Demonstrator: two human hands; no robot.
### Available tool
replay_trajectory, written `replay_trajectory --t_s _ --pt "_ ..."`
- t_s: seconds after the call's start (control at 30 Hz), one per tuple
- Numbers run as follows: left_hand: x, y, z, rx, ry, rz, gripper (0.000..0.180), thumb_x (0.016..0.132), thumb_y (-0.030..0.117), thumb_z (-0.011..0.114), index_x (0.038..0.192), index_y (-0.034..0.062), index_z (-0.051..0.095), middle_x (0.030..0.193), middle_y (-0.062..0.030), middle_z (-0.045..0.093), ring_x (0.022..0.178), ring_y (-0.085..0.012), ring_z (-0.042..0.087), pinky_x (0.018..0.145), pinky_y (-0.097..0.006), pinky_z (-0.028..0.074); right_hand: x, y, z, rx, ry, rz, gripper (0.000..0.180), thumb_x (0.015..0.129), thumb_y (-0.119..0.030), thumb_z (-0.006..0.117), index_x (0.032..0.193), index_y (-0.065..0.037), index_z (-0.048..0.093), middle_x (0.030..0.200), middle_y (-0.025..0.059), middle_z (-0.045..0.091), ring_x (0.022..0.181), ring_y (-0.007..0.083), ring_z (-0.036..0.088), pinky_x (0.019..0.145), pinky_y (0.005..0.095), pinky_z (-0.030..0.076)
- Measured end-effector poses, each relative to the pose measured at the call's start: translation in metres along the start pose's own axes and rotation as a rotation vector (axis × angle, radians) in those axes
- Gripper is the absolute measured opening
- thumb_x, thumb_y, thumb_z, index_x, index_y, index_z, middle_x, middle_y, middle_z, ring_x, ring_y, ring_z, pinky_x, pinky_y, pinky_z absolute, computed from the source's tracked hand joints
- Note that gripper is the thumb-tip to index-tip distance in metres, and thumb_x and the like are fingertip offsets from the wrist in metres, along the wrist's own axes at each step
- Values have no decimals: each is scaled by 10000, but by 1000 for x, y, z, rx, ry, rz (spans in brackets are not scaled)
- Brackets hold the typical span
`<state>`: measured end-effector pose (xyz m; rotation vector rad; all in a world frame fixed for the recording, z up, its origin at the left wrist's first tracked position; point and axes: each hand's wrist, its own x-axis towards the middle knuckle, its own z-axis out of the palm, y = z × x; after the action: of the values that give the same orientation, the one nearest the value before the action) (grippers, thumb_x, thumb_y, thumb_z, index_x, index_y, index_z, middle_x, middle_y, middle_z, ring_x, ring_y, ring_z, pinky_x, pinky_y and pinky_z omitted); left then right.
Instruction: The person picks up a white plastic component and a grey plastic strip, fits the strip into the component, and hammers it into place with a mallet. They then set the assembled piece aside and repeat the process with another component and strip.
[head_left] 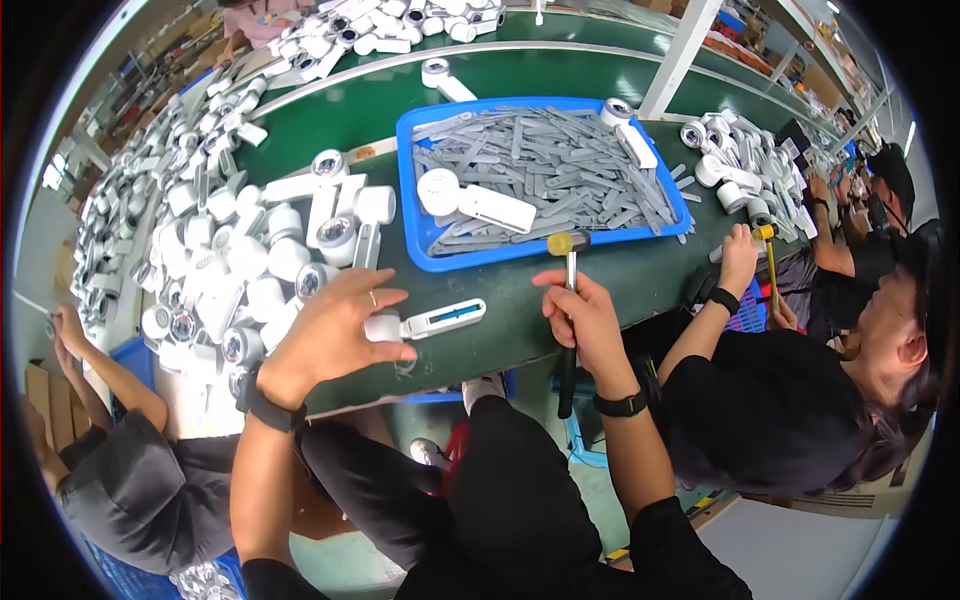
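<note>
My left hand (335,325) has its fingers and thumb spread around the round head of a white handheld fan (443,318); I cannot tell whether they touch it. The fan lies on the green bench, its handle pointing right with a blue strip showing inside a long opening. Closed around the shaft of a small hammer (567,370), my right hand (583,320) is just right of that fan. The hammer has a yellowish and metal head at the top and a black grip hanging below the hand.
A blue tray (420,262) of grey flat strips stands ahead, with white fans (497,208) resting on it. White fans (270,255) pile up at left, more (740,160) at right. A co-worker (780,400) sits close on my right with a yellow hammer; another person (150,480) is at left.
</note>
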<state>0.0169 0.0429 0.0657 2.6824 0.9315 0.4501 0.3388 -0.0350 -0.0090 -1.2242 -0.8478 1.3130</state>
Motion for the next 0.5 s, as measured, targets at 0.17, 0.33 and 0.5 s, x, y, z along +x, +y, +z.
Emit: replay_trajectory --t_s 0.17,0.33,0.5 --pt "82 9 -3 -19 132 -127 373 868 236 802 1161 15 733 1177 -194 723 1117 -362 670 975 -420 528 17 13 -13 205 11 -143 309 1103 -190 439 1322 -2 551 692 72 584 404 119 446 383 247 351" --pt "198 -30 35 -104 230 -251 316 910 243 725 1127 16 761 1028 -200 763 938 -343 741 846 -396 578 13 12 -13 82 -52 -62 346 1126 -257 405 1386 -52 502 625 56 549 386 123 460 372 253 372" --pt "301 -46 77 -112 201 -371 316 895 343 736 990 46 789 898 -174 767 861 -337 745 813 -409 582 14 6 -10 67 -57 32 312 1121 -247 425 1341 -47 522 623 43 548 388 107 447 381 247 364"
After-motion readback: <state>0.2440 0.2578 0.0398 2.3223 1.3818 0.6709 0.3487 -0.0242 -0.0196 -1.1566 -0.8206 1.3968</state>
